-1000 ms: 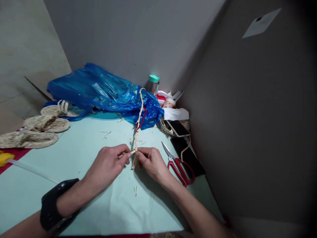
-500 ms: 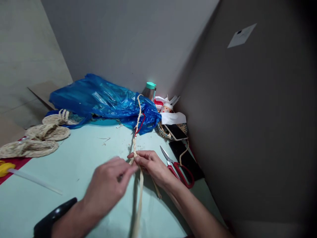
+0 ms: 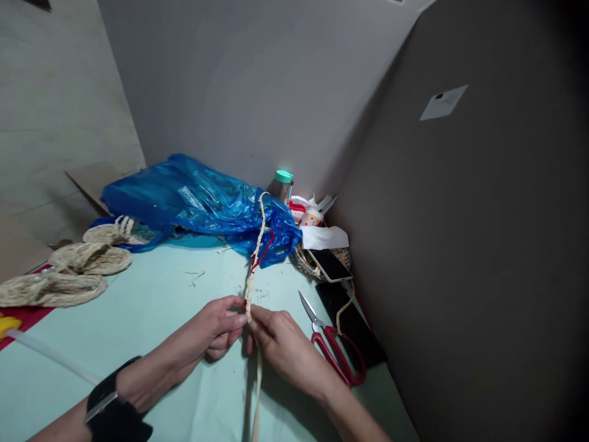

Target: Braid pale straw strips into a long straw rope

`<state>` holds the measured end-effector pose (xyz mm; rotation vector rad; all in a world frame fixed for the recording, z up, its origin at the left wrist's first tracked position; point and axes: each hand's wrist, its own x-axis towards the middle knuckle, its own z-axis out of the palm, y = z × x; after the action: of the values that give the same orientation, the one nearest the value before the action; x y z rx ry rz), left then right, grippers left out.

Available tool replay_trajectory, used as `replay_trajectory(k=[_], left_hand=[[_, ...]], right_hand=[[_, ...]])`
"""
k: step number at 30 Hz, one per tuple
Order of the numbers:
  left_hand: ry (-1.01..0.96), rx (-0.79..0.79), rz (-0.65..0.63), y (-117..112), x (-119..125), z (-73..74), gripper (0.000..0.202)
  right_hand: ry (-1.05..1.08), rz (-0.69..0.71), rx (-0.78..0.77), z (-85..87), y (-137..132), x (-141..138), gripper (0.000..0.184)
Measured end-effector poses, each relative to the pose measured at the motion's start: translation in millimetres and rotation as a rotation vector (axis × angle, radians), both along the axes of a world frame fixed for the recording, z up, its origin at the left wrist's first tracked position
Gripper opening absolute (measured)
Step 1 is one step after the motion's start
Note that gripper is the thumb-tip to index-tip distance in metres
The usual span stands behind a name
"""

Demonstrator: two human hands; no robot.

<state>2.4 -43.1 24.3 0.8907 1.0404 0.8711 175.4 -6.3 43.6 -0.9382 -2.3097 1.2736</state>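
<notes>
A pale braided straw cord [image 3: 255,261] runs from the blue bag down to my two hands, with a red string [image 3: 267,250] tied around it partway. My left hand [image 3: 225,325] pinches the cord's lower end from the left, thumb and fingers closed. From the right, my right hand [image 3: 276,341] grips the same spot, its fingertips partly hidden. Loose unbraided strands [image 3: 257,393] hang below the hands toward the near edge. Red-handled scissors [image 3: 329,341] lie to the right of my right hand, blades slightly apart.
A blue plastic bag [image 3: 184,196] lies along the wall. Woven straw sandals [image 3: 55,288] rest at the left. A basket [image 3: 304,264] holds a phone [image 3: 330,265], papers and a cup; a bottle [image 3: 281,184] stands behind. A black flat object [image 3: 338,301] lies under the scissors.
My left hand has moved up and in to the cord, now pinching it beside my right hand. The right hand has turned over more. The whole view has shifted slightly.
</notes>
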Motion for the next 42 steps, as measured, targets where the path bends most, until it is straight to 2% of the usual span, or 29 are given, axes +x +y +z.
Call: replay_trajectory(k=[2,5,7,9,15,18,22,25,29,30,31,34,35,37,39,42], left_hand=[[0.094,0.01,0.033,-1,2,-0.1,0.028],[0.374,0.109,0.076,-3,7,2.7,0.022],[0.534,0.193,0.116,-4,11,4.7,0.021],[0.59,0.208,0.141,-5,13,5.0,0.024],[0.519,0.17,0.16,-6,13,-4.7,0.029],[0.393,0.133,0.141,-5,10,-6.2,0.032],[0.251,0.071,0.162,-5,8,-3.1,0.029],[0.201,0.033,0.188,-6,6,-2.3,0.028],[0.207,0.043,0.174,-6,2,-3.4,0.031],[0.209,0.047,0.167,-6,1,-3.6,0.031],[0.211,0.05,0.15,-6,1,-3.7,0.03],[0.216,0.054,0.115,-5,0,-4.6,0.031],[0.223,0.059,0.111,-5,-1,-5.0,0.032],[0.248,0.074,0.098,-4,-1,-5.6,0.032],[0.284,0.095,0.069,-3,0,-5.5,0.033],[0.317,0.117,0.065,-4,1,-6.0,0.034]], right_hand=[[-0.217,-0.049,0.171,0.1,-5,-2,0.022],[-0.444,-0.092,0.41,0.9,-11,-3,0.021],[-0.504,-0.096,0.497,3.7,-13,-3,0.02],[-0.526,-0.097,0.527,7.4,-15,-2,0.02],[-0.542,-0.071,0.505,6.2,-29,-10,0.021],[-0.613,0.006,0.509,-0.5,-34,-19,0.025],[-0.642,0.119,0.554,-1.8,-36,-23,0.04],[-0.456,0.105,0.476,6.9,-33,-16,0.021],[-0.149,-0.24,0.327,16.5,-19,-4,0.026],[-0.093,-0.28,0.268,16.0,-16,-3,0.026],[-0.044,-0.269,0.18,14.0,-13,-2,0.026],[0.082,-0.094,-0.169,0.2,-7,-7,0.025],[0.113,-0.067,-0.242,-6.0,-6,-9,0.026],[0.152,-0.078,-0.279,-18.0,-2,-11,0.028],[0.17,-0.096,-0.253,-26.6,1,-12,0.031],[0.204,-0.104,-0.25,-30.0,4,-11,0.031]])
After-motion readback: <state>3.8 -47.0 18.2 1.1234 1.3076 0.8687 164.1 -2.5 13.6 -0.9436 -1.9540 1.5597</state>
